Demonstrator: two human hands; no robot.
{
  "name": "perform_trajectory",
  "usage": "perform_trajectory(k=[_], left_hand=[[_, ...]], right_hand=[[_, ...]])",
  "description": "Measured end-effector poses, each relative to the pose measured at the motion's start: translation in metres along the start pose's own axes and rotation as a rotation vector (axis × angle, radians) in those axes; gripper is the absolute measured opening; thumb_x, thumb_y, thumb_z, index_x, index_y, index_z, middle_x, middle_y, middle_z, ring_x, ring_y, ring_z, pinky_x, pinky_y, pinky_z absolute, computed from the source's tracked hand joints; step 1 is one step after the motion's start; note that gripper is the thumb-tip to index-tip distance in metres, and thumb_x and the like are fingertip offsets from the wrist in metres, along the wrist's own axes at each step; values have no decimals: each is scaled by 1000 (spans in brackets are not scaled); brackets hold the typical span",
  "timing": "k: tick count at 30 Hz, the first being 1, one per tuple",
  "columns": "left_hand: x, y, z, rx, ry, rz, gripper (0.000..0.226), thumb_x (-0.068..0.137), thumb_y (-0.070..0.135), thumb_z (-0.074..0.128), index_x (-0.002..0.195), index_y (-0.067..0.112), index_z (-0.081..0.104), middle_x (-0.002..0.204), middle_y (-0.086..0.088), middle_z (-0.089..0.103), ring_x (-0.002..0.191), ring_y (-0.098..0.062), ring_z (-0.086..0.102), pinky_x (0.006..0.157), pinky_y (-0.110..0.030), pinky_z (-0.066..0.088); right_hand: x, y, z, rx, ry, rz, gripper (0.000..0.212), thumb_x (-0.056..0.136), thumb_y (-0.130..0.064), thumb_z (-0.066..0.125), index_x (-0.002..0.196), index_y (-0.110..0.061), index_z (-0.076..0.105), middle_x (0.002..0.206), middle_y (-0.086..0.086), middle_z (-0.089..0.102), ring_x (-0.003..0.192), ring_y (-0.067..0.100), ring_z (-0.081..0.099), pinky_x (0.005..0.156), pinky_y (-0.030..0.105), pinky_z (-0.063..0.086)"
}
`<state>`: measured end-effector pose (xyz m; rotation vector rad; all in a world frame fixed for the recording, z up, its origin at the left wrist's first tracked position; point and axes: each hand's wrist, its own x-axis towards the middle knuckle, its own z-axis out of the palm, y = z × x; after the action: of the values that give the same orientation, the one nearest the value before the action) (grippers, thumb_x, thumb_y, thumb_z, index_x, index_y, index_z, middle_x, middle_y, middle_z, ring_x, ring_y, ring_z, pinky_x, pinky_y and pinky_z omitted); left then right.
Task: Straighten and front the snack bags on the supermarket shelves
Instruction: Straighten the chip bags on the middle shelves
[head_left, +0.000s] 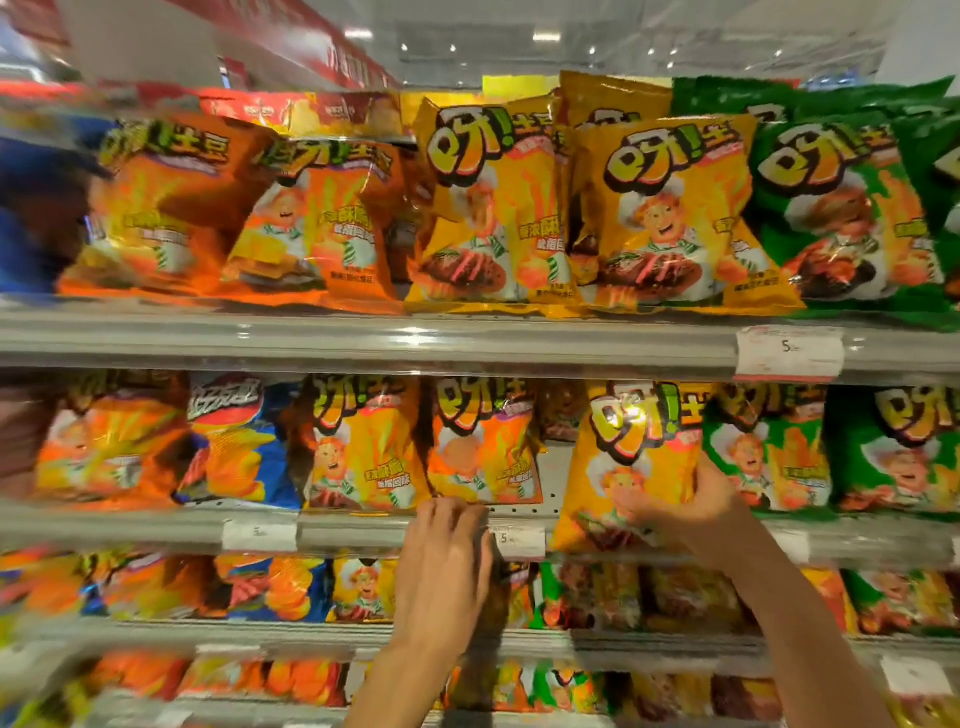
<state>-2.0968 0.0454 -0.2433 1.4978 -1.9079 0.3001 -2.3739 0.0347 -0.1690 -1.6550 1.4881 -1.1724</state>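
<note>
- Right hand grips a yellow snack bag by its lower right side, on the second shelf.
- Left hand, fingers curled, touches that shelf's front edge, just below an orange snack bag.

Two bare forearms — no sleeves, rings or watch.

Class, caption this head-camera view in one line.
Right hand grips a yellow snack bag at the shelf edge; left hand reaches alongside.
</note>
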Motion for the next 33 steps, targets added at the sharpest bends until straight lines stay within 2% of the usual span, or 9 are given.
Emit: perform_trajectory(k=[3,6,10,16,20,22,28,30,33], left_hand=[[-2,3,0,31,-4,11,21,88,23,65,108,18,68,105,4,57,100,-18,49,79,-29,47],[-2,6,0,47,3,-4,18,86,22,67,104,18,67,104,4,57,103,-19,48,77,-30,49],[0,6,7,56,-20,-43,14,91,26,61,103,19,65,105,5,56,105,-19,46,78,-31,50],[1,6,9,84,-36,-53,15,94,28,58,104,20,64,108,6,55,108,-18,44,84,-31,47],[1,9,9,98,-29,-62,14,95,27,56,101,17,63,106,3,56,106,-21,44,85,-33,46],[1,11,9,105,-24,-71,13,95,27,57,100,17,63,105,3,56,105,-21,44,85,-34,45],[2,18,8,94,-11,-120,12,93,27,59,97,17,62,102,3,55,104,-23,44,80,-36,49],[2,19,8,88,-11,-121,12,93,27,59,97,16,62,102,2,55,104,-23,44,76,-36,51],[3,20,5,83,-10,-122,13,92,28,61,97,16,63,101,2,56,104,-23,44,73,-36,53]], right_hand=[[24,0,4,-1,41,-33,54,69,-28,92,110,-23,58,89,-19,67,78,-9,65,76,16,48],[38,4,8,87,-12,2,69,61,-34,88,122,-27,58,102,-25,74,99,-7,68,78,7,51],[49,15,13,-9,-26,75,79,64,-49,90,131,-31,52,117,-16,70,108,9,66,97,34,50],[57,26,20,32,-69,121,92,53,-65,87,131,-38,48,122,-17,66,114,12,63,106,41,47],[55,27,18,2,-96,116,104,42,-75,82,133,-40,44,113,-28,65,100,-7,61,96,32,47],[53,29,16,-17,-101,116,106,46,-78,81,137,-37,44,117,-25,66,105,0,63,97,33,47],[47,36,15,-154,-64,0,78,58,-78,78,122,-51,44,107,-35,64,94,-10,59,83,23,45],[45,40,12,-251,-66,-57,85,58,-78,78,128,-44,43,112,-27,66,100,3,62,86,26,47],[30,36,12,-441,100,-240,83,75,-68,73,137,-19,51,113,-7,70,94,0,62,79,8,50]])
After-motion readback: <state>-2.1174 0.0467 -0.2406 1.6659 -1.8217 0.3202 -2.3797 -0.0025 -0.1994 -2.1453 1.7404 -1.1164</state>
